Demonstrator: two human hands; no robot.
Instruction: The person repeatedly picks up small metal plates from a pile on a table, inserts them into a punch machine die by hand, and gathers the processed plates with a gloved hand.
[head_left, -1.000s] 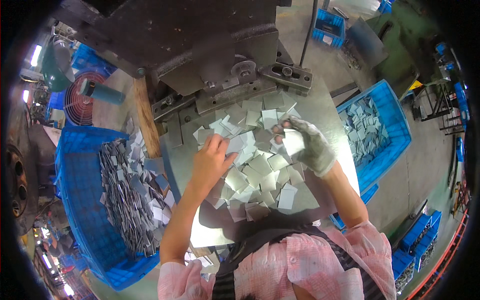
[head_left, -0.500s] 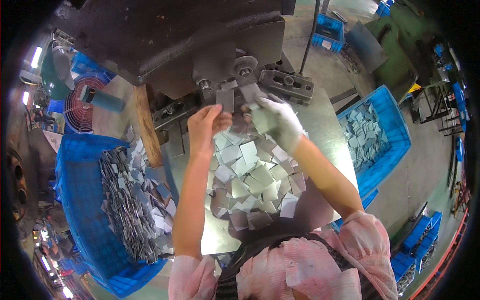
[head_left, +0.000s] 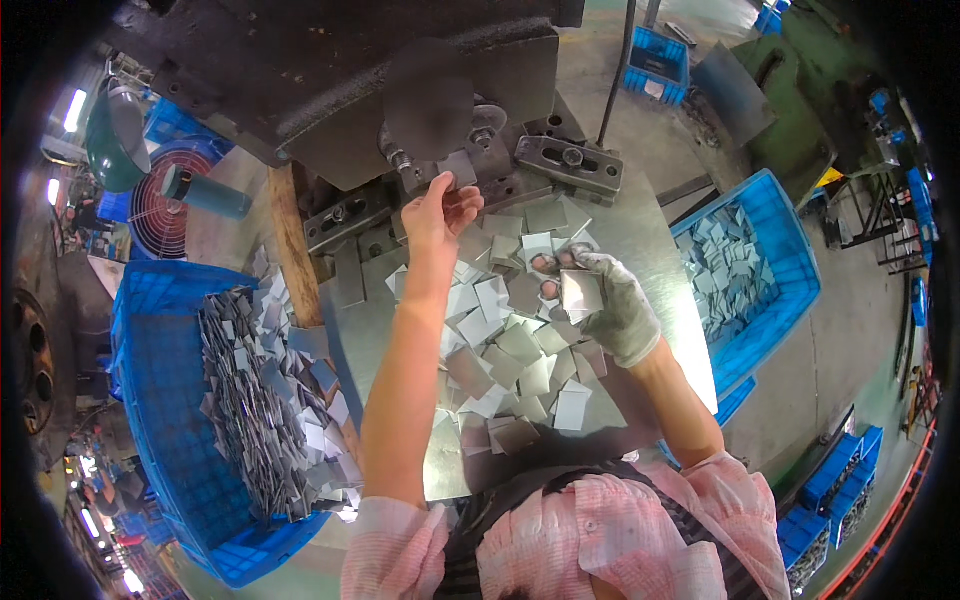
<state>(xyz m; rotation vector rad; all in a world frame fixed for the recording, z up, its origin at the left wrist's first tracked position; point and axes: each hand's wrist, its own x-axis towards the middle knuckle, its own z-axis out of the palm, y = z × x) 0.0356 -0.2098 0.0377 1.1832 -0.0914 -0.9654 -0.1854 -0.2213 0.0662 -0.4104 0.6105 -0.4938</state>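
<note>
Bare and pinched at the thumb and fingertips, my left hand (head_left: 440, 212) reaches up to the dark press tooling (head_left: 488, 150). A small square metal plate (head_left: 460, 166) is at its fingertips, against the die. My right hand (head_left: 620, 312), in a whitish work glove with some bare fingertips, grips another square metal plate (head_left: 581, 293). It is above the right side of a loose pile of grey metal plates (head_left: 497, 345) on the steel table (head_left: 380, 330). The glove hides part of the pile.
A blue crate (head_left: 150, 400) heaped with metal plates stands at left, beside a wooden strip (head_left: 292, 250). Another blue crate (head_left: 795, 290) with plates is at right. The press body (head_left: 330, 90) overhangs the far side; bolted clamps (head_left: 572, 165) flank the die.
My right hand has drawn back from the die toward me and to the right, and now shows a plate in its grip. My left hand has moved forward with its plate to the die.
</note>
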